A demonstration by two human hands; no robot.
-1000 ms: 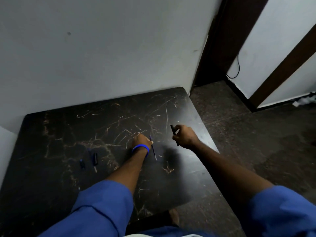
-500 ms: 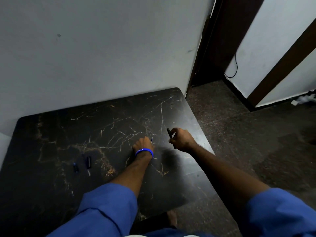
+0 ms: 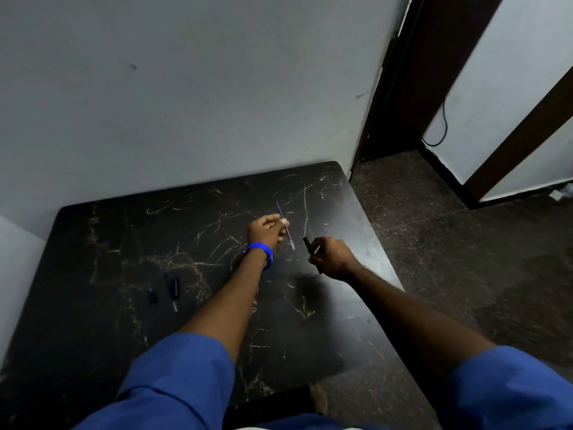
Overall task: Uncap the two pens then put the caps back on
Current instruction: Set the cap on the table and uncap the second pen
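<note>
**Pens split between hands, caps still on the table**

Near edge of frame: my blue sleeves (image 3: 173, 380) at lower left and lower right, forearms reaching up toward centre. Under them the dark marble table (image 3: 93, 336), scratched, taking up the lower half.

Left of centre on the table, two small dark pieces lie side by side, close but apart: a short blue-tipped cap (image 3: 151, 296) and a longer dark cap (image 3: 175, 287) with a pale clip end. Hard to say more, they're tiny. No hand near them.

Further up, centre frame: my left hand (image 3: 267, 228), blue wristband (image 3: 260, 252) on the wrist, is pinched around a thin blue pen (image 3: 285, 226), which slants from upper left to lower right, tip end pointing down toward the table. Just to its right, my right hand (image 3: 331, 257) is clenched around a black pen (image 3: 311, 251), barrel poking out above the fist. The two hands are near each other, not touching.

Beyond the table: grey wall across the top, dark door frame (image 3: 400, 76) upper right, speckled floor at right.

Step, my guess: uncapping looks done, recapping not started. Next move likely needs one hand freed to go to the caps at left, matching each cap to its pen and lining it up with the tip.
</note>
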